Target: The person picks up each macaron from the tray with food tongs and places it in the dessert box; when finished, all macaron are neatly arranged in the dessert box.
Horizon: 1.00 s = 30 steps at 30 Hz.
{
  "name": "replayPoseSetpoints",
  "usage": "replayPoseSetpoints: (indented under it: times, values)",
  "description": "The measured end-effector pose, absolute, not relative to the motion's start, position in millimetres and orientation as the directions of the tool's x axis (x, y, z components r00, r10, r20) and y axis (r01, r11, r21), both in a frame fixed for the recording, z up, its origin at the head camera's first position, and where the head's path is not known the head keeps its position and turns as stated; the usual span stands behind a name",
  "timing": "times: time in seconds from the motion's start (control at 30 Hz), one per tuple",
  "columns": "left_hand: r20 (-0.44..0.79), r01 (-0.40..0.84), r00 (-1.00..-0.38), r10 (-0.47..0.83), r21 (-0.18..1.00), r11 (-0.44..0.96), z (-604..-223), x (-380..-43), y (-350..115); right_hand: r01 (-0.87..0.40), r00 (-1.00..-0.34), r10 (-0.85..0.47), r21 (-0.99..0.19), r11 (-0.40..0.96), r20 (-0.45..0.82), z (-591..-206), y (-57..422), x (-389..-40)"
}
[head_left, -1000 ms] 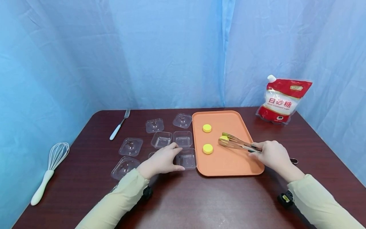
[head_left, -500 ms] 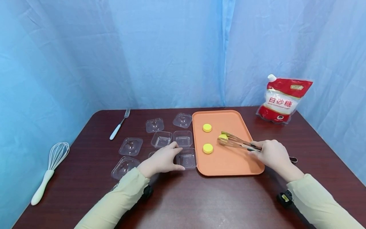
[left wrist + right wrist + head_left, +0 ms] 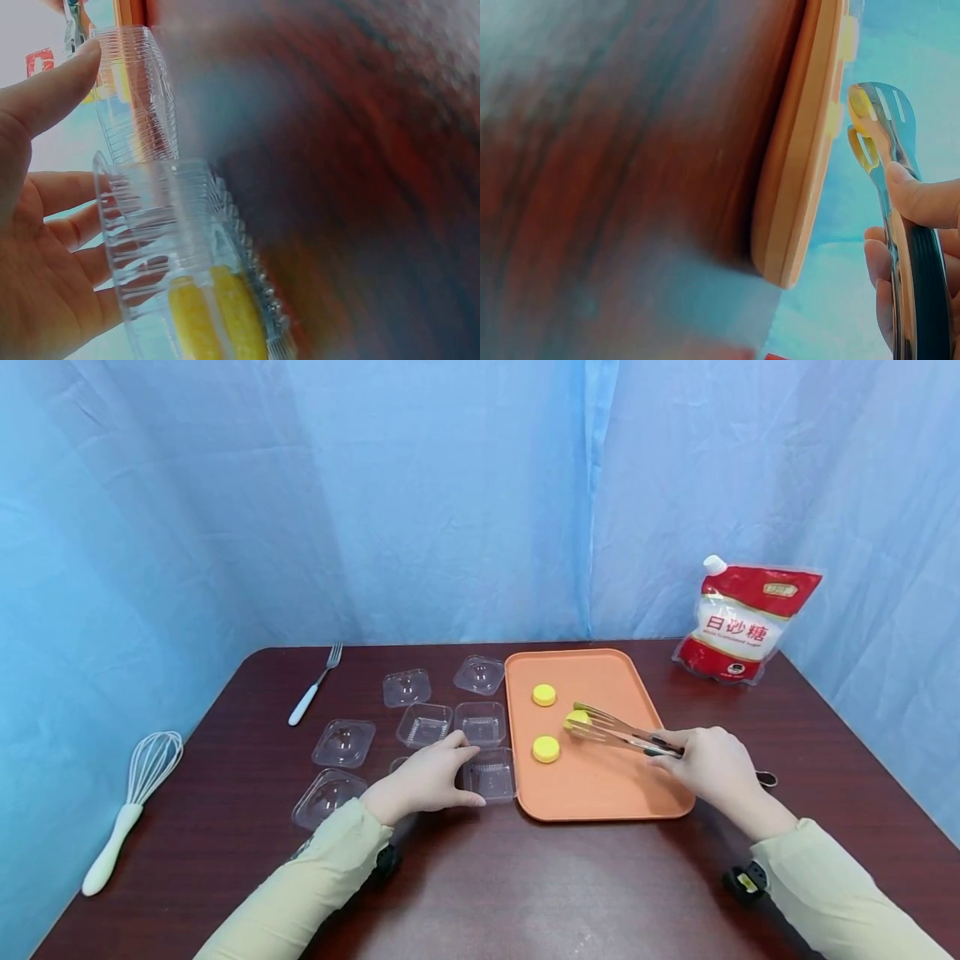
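Note:
My right hand grips metal tongs with dark handle sides. Between the tongs' slotted ends is a yellow round piece, over the orange tray. Two more yellow round pieces, one at the back and one nearer, lie on the tray's left half. My left hand is beside the clear plastic box at the tray's left edge, thumb and fingers spread around its near side. In the left wrist view, a nearer clear box has yellow pieces in it.
Two clear boxes, left and right, stand behind my left hand. Several clear lids lie around them. A fork and a whisk are at left. A red-and-white sugar bag stands at back right.
The tongs and the yellow piece between their ends have shifted slightly left over the tray. My left hand has stayed in place.

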<state>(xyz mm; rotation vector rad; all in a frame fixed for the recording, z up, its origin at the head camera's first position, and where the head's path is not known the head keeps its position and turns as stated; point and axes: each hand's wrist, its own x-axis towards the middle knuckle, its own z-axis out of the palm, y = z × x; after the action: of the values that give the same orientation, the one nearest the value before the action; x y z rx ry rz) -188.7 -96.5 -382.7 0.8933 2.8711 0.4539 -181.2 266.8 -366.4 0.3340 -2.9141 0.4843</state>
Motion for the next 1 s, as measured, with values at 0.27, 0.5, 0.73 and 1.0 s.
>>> replayPoseSetpoints:
  times: [0.27, 0.5, 0.73, 1.0]
  values:
    - [-0.015, 0.529, -0.827, 0.562, 0.319, 0.787, -383.7, -189.4, -96.5, -0.264, -0.954, -0.202, -0.297, 0.918, 0.223, -362.2, 258.7, -179.7]
    - [-0.018, 0.526, -0.827, 0.561, 0.324, 0.786, -383.1, -189.1, -97.0, -0.295, -0.939, -0.222, -0.282, 0.913, 0.264, -360.1, 251.0, -176.9]
    - [-0.014, 0.527, -0.826, 0.563, 0.334, 0.782, -383.7, -190.0, -97.5, -0.335, -0.919, -0.251, -0.266, 0.904, 0.305, -359.4, 242.6, -174.6]
    - [-0.012, 0.528, -0.825, 0.565, 0.338, 0.779, -383.2, -189.2, -97.6, -0.380, -0.897, -0.288, -0.252, 0.890, 0.337, -358.6, 232.5, -170.3]
